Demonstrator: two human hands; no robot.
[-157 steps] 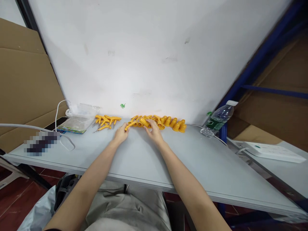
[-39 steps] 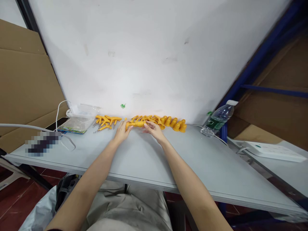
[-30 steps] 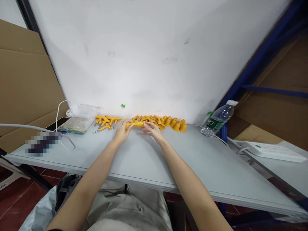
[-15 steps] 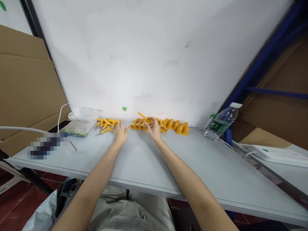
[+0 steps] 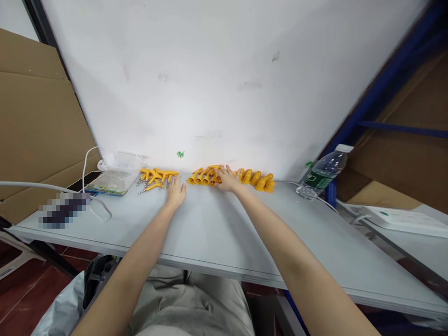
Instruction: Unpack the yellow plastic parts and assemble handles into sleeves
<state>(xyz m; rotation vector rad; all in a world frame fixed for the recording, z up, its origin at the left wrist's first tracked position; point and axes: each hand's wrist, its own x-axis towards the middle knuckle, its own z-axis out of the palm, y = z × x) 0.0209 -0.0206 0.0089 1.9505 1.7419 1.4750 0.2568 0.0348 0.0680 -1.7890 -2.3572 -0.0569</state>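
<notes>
My left hand (image 5: 176,192) lies flat and open on the grey table (image 5: 217,228), just right of a small heap of yellow T-shaped pieces with metal screws (image 5: 156,178). My right hand (image 5: 228,178) reaches to the back of the table with fingers stretched over a row of yellow funnel-shaped pieces (image 5: 205,176). It touches them, and I cannot see anything gripped. More yellow cone caps (image 5: 261,181) stand in a row to the right of that hand, along the white wall panel.
A clear plastic bag (image 5: 114,177) and a white cable lie at the back left beside a dark phone. A water bottle (image 5: 324,171) lies at the back right. A white power strip (image 5: 402,220) sits on the neighbouring table. Cardboard stands at the left.
Both hands held one yellow piece between them a second ago. My left hand has let go and dropped flat on the table; my right hand carried the piece back to the row.
</notes>
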